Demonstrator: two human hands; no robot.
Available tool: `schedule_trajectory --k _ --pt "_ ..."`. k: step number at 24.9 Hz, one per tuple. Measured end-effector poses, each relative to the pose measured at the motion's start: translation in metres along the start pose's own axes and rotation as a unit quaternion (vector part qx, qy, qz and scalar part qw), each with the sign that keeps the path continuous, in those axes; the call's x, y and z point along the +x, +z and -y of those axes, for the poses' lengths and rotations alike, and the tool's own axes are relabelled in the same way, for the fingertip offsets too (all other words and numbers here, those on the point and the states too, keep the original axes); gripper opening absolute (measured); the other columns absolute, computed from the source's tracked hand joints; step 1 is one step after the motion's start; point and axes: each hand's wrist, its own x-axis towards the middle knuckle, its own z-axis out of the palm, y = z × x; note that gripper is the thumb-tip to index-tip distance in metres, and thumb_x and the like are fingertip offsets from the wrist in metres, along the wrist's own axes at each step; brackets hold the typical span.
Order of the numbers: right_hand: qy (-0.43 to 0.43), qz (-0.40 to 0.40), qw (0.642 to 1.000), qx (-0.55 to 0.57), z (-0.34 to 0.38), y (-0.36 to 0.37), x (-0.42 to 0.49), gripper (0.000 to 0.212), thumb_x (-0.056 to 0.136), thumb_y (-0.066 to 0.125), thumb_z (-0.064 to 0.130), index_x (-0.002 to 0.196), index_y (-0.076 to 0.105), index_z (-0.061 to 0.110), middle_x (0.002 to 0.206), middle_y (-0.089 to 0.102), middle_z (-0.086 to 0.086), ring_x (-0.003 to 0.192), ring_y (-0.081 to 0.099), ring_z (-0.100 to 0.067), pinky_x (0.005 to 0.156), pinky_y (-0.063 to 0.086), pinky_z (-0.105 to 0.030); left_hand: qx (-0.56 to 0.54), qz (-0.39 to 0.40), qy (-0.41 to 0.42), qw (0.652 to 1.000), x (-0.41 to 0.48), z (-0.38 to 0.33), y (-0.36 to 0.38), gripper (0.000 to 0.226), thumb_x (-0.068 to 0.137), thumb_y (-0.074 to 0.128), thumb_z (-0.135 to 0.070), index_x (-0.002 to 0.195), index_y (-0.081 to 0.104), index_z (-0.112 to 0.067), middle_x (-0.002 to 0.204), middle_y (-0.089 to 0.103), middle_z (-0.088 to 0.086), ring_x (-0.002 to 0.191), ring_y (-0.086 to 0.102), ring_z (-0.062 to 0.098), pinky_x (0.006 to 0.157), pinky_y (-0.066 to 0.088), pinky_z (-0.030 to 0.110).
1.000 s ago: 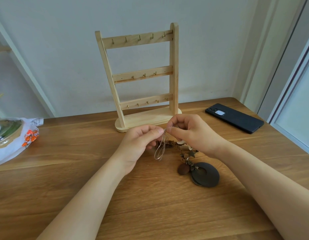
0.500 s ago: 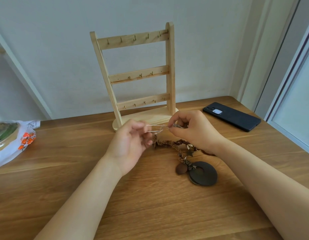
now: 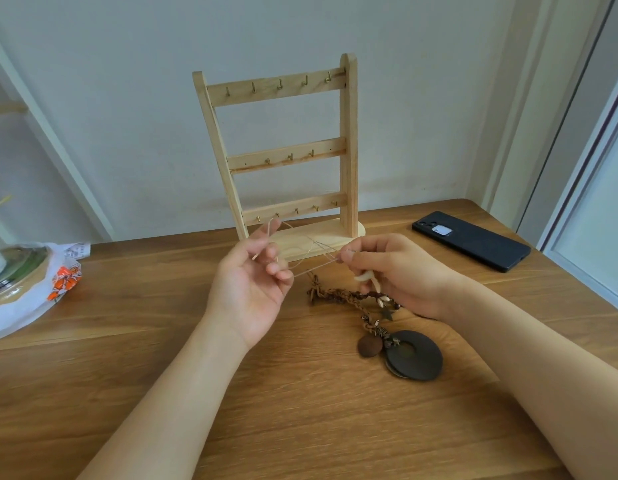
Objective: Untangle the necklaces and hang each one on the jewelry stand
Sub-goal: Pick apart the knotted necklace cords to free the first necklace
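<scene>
A thin pale cord necklace (image 3: 312,259) is stretched between my two hands just above the table. My left hand (image 3: 255,285) is palm up with the cord looped over its raised fingers. My right hand (image 3: 397,271) pinches the cord's other end, and a small white shell pendant (image 3: 366,276) hangs below its fingers. A braided brown necklace (image 3: 349,297) with a dark round disc pendant (image 3: 413,355) lies on the table under my right hand. The wooden jewelry stand (image 3: 286,157) stands behind, its three rows of small hooks bare.
A black phone (image 3: 472,240) lies at the back right of the wooden table (image 3: 266,410). A plastic bag with an orange print (image 3: 63,278) and a round container sit at the left edge. A wall is close behind the stand.
My hands have drawn apart, pulling the thin cord out from a hanging loop into taut strands. My left hand has turned palm up and spread its fingers. The braided necklace stays on the table.
</scene>
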Motion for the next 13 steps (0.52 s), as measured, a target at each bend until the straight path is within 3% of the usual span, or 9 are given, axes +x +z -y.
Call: schedule_trajectory --k 4,6,10,13 --pt "0.015 0.074 0.984 0.163 0.003 0.008 -0.001 0.012 0.096 0.058 0.015 0.102 0.065 0.006 0.099 0.070 -0.008 0.068 0.053 -0.012 0.057 0.047 -0.021 0.087 0.034 -0.034 0.995 -0.001 0.006 0.003 0.039 0.092 0.056 -0.009 0.127 0.069 -0.021 0.070 0.048 -0.005 0.052 0.036 0.007 0.046 0.033 0.017" --pt "0.004 0.076 0.973 0.218 0.005 0.005 -0.001 0.009 0.098 0.054 0.014 0.099 0.062 0.009 0.094 0.066 -0.010 0.063 0.049 -0.012 0.053 0.042 -0.021 0.130 0.035 -0.050 0.990 0.000 0.010 0.003 0.032 0.092 0.060 -0.013 0.120 0.072 -0.019 0.068 0.044 -0.006 0.050 0.033 0.006 0.042 0.028 0.017" --pt "-0.006 0.055 0.991 0.120 0.003 0.003 -0.002 0.009 0.095 0.060 0.014 0.099 0.066 0.009 0.075 0.057 -0.005 0.057 0.044 -0.012 0.052 0.036 -0.023 0.157 -0.018 -0.045 0.986 0.000 0.013 0.004 0.016 0.095 0.062 -0.025 0.090 0.075 -0.017 0.065 0.040 -0.007 0.047 0.031 0.005 0.039 0.024 0.016" --pt "-0.009 0.045 0.997 0.062 0.003 0.006 -0.004 0.012 0.090 0.065 0.017 0.096 0.066 0.007 0.069 0.052 -0.005 0.057 0.040 -0.013 0.052 0.034 -0.024 0.225 -0.056 -0.002 0.973 -0.002 0.012 0.004 0.019 0.095 0.063 -0.032 0.081 0.069 -0.021 0.076 0.056 -0.007 0.065 0.048 0.009 0.044 0.034 0.017"
